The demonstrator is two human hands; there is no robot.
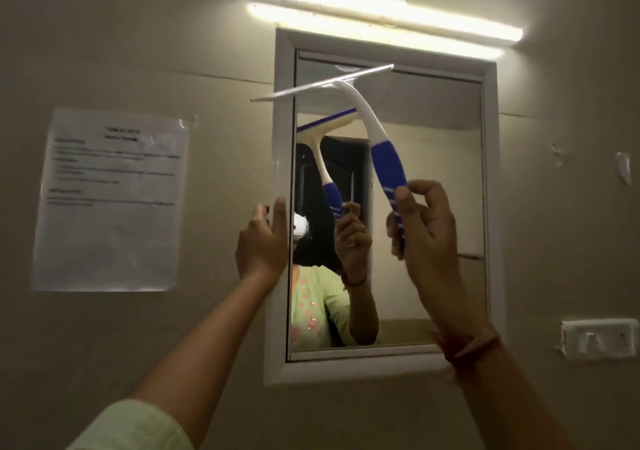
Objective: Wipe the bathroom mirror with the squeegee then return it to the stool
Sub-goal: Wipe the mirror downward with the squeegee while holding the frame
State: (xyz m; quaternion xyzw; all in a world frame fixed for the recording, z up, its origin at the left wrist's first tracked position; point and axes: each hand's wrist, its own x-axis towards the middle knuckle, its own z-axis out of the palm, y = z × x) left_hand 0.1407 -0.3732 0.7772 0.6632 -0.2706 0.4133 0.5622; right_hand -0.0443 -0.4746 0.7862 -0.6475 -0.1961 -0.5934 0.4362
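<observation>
A white-framed mirror [433, 207] hangs on the beige wall in front of me. My right hand [427, 238] grips the blue lower end of a squeegee [377, 144] with a white neck. Its long blade sits near the mirror's top left corner and sticks out past the frame to the left. I cannot tell if the blade touches the glass. My left hand [261, 241] holds the mirror frame's left edge, thumb on the front. The glass reflects the squeegee, my hand and my green top. No stool is in view.
A lit tube light [381, 13] runs above the mirror. A printed paper sheet [110, 200] is taped to the wall at the left. A white switch plate [599, 338] sits on the wall at the lower right.
</observation>
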